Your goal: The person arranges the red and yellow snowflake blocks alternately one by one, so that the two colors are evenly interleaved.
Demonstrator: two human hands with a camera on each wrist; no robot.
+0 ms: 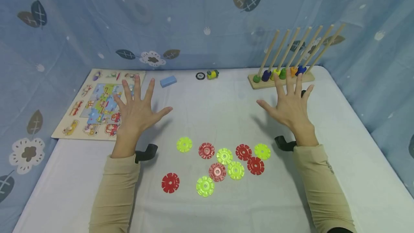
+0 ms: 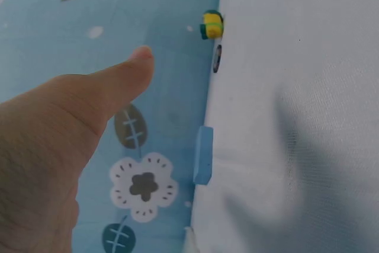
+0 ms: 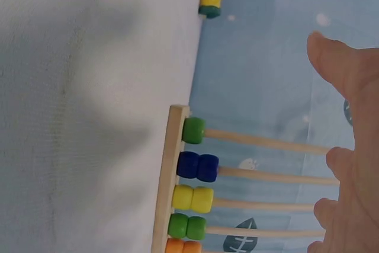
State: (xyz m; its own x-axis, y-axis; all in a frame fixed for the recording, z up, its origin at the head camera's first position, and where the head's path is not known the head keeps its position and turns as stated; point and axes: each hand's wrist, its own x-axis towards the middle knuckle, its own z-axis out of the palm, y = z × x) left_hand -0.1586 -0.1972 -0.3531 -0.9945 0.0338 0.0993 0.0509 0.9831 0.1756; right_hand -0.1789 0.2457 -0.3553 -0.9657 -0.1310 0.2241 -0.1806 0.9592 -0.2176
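Note:
My left hand (image 1: 137,112) is held above the table with its fingers spread wide and nothing in it. Behind it lies a wooden picture puzzle board (image 1: 66,118). The right hand (image 1: 291,109) is spread the same way, also holding nothing, in front of a wooden peg rack (image 1: 255,85) with coloured beads at the foot of its upright rods. Between and nearer than the hands lie several notched plastic discs, such as a red disc (image 1: 170,182) and a yellow-green disc (image 1: 205,186). In the left wrist view, the thumb (image 2: 118,84) points toward the back curtain.
At the table's back edge lie a blue block (image 1: 168,81), a black ring-shaped disc (image 1: 200,76) and a small yellow and green toy (image 1: 212,74). A patterned blue curtain (image 1: 200,17) hangs behind and at both sides. Black wrist mounts (image 1: 147,152) stick out beside the sleeves.

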